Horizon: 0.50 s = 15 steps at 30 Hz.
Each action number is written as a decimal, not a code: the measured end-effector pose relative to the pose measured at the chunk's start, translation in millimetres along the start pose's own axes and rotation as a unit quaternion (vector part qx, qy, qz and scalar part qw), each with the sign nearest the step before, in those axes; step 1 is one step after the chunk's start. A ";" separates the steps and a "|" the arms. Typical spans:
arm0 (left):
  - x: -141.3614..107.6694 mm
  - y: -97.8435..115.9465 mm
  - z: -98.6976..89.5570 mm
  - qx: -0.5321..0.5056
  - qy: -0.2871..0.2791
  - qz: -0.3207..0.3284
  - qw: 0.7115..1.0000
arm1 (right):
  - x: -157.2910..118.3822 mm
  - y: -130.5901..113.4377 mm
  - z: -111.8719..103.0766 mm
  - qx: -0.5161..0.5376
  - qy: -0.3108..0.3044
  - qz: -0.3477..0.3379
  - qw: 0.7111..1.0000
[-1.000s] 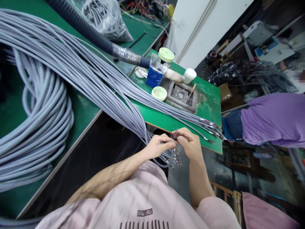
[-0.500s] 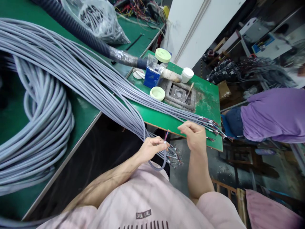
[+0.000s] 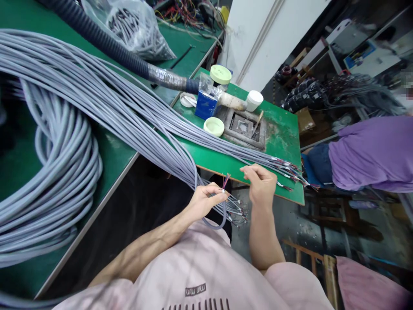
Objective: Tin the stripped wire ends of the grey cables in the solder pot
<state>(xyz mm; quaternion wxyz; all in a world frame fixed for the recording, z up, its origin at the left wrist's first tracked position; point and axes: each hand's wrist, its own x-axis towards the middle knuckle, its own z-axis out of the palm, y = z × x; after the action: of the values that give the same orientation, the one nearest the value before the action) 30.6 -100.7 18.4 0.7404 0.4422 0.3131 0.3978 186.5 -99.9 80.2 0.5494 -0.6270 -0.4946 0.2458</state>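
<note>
My left hand (image 3: 204,201) pinches the end of one grey cable (image 3: 222,213), bent into a loop below my fingers, with its thin coloured wires (image 3: 225,181) sticking upward. My right hand (image 3: 262,183) hovers a little to the right, fingertips pinched together, apart from those wires; whether it holds anything I cannot tell. Many more grey cables (image 3: 135,112) run across the green bench and hang off its edge, their stripped ends (image 3: 238,213) dangling under my hands. Another group of stripped ends (image 3: 288,170) lies on the small green table (image 3: 284,133).
On the small table stand a metal solder pot (image 3: 245,127), a blue box (image 3: 204,105), pale green lids (image 3: 214,126) and a white jar (image 3: 254,100). A black corrugated hose (image 3: 106,41) crosses the bench. Coiled grey cable (image 3: 58,172) lies left. A person in purple (image 3: 368,155) bends at right.
My right hand has pulled away from the wire tips to the right and up toward the table edge. My left hand has kept hold of the cable end, shifting slightly left.
</note>
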 end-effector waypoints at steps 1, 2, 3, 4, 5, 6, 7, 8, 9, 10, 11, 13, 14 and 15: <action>-0.1 -1.2 -0.8 0.004 0.003 0.004 1.000 | -0.3 -0.9 -1.7 -0.016 -0.019 -0.002 1.000; -0.2 -2.9 -1.5 0.009 0.004 0.010 1.000 | -1.7 -2.2 -2.4 -0.041 -0.052 -0.007 0.998; 0.0 -4.8 -2.0 0.017 0.004 0.017 1.000 | -4.0 -3.7 -2.0 -0.072 -0.087 -0.017 0.993; 0.2 -6.7 -2.3 0.025 0.004 0.024 0.999 | -7.0 -5.3 -0.7 -0.104 -0.112 -0.034 0.988; 0.5 -8.4 -2.3 0.033 0.004 0.031 0.999 | -10.1 -6.9 1.6 -0.132 -0.124 -0.055 0.982; 0.8 -9.6 -1.9 0.040 0.004 0.037 0.999 | -13.1 -8.1 4.3 -0.154 -0.124 -0.079 0.977; 1.0 -10.4 -1.3 0.043 0.005 0.042 0.998 | -15.5 -9.0 7.0 -0.169 -0.118 -0.103 0.973; 1.1 -10.7 -0.5 0.045 0.005 0.045 0.998 | -16.9 -9.5 9.4 -0.178 -0.109 -0.125 0.970; 0.9 -10.6 0.4 0.045 0.005 0.047 0.998 | -17.1 -9.4 11.1 -0.179 -0.103 -0.141 0.968; 0.6 -10.5 1.3 0.045 0.004 0.048 0.998 | -15.8 -8.9 11.6 -0.171 -0.098 -0.147 0.969; 0.1 -10.4 2.2 0.048 0.003 0.049 0.998 | -13.2 -8.2 10.8 -0.153 -0.089 -0.142 0.974; -1.3 -11.0 3.6 0.060 -0.002 0.050 0.997 | -4.6 -6.3 5.4 -0.097 -0.041 -0.112 0.988; -1.9 -11.7 3.8 0.066 -0.004 0.048 0.997 | 0.5 -5.6 1.2 -0.064 -0.007 -0.094 0.993; -2.4 -12.5 3.8 0.070 -0.005 0.044 0.997 | 5.4 -5.2 -3.6 -0.037 0.021 -0.079 0.996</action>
<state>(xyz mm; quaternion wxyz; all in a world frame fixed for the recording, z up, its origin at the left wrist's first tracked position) 36.4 -108.1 8.9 0.6911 0.5079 0.3167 0.4052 189.8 -97.1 87.3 0.5541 -0.6105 -0.5397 0.1700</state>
